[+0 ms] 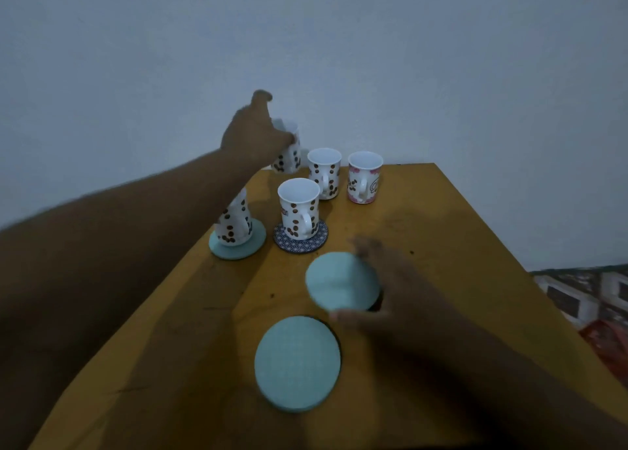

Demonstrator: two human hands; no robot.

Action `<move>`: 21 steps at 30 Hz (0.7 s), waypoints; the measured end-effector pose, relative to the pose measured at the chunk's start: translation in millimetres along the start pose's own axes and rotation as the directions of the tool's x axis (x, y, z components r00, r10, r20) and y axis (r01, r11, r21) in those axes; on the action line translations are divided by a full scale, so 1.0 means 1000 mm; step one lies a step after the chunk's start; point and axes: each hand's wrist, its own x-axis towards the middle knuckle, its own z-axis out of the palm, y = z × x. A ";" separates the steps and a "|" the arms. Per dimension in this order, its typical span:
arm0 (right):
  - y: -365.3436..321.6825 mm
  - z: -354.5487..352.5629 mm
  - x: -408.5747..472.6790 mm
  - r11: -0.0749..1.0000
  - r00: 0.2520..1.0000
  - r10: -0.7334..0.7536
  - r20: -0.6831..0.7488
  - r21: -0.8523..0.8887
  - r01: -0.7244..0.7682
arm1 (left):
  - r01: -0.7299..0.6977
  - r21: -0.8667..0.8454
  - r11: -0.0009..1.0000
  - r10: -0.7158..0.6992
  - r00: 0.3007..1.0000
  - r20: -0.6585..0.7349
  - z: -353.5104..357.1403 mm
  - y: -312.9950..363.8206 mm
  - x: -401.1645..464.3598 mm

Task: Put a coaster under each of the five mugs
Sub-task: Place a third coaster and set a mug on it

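Two mugs [299, 211] on coasters [301, 242]

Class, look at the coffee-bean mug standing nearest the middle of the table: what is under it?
A dark patterned coaster lies under that mug; its rim shows all round the base. The coaster's middle is covered by the mug.
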 end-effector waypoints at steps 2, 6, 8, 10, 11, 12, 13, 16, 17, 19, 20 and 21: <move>0.021 -0.008 0.016 0.997 0.996 0.069 -0.057 -0.035 -0.071 | -0.039 -0.072 0.997 0.032 0.995 -0.093 -0.017 0.014 -0.002; 0.051 -0.014 0.054 0.984 0.984 0.153 -0.087 -0.076 -0.160 | -0.126 -0.159 0.979 0.102 0.983 -0.152 -0.045 0.040 -0.016; 0.059 -0.012 0.069 0.980 0.980 0.181 -0.080 -0.070 -0.187 | -0.153 -0.187 0.970 0.132 0.984 -0.117 -0.047 0.051 -0.029; 0.064 -0.009 0.078 0.978 0.979 0.189 -0.073 -0.073 -0.194 | -0.191 -0.182 0.964 0.183 0.981 -0.065 -0.039 0.058 -0.046; 0.066 -0.007 0.081 0.979 0.979 0.190 -0.077 -0.065 -0.195 | -0.227 -0.160 0.961 0.223 0.974 -0.047 -0.033 0.060 -0.053; 0.067 -0.007 0.081 0.979 0.978 0.192 -0.084 -0.051 -0.197 | -0.267 -0.119 0.956 0.265 0.964 -0.033 -0.026 0.062 -0.061; 0.068 -0.006 0.081 0.980 0.977 0.191 -0.092 -0.037 -0.195 | -0.301 -0.071 0.951 0.300 0.954 -0.019 -0.019 0.063 -0.067; 0.068 -0.006 0.079 0.983 0.978 0.184 -0.102 0.011 -0.184 | -0.359 0.024 0.933 0.358 0.933 0.024 0.004 0.069 -0.083; 0.068 -0.006 0.079 0.982 0.977 0.188 -0.104 0.039 -0.185 | -0.368 0.048 0.929 0.367 0.930 0.037 0.011 0.070 -0.087; 0.067 -0.006 0.078 0.980 0.975 0.192 -0.115 0.083 -0.183 | -0.394 0.117 0.912 0.390 0.919 0.056 0.026 0.069 -0.093; 0.067 -0.008 0.077 0.979 0.974 0.190 -0.120 0.094 -0.180 | -0.405 0.149 0.902 0.400 0.914 0.060 0.033 0.069 -0.096; 0.067 -0.007 0.077 0.981 0.977 0.174 -0.125 0.105 -0.161 | -0.406 0.176 0.896 0.402 0.914 0.064 0.039 0.067 -0.099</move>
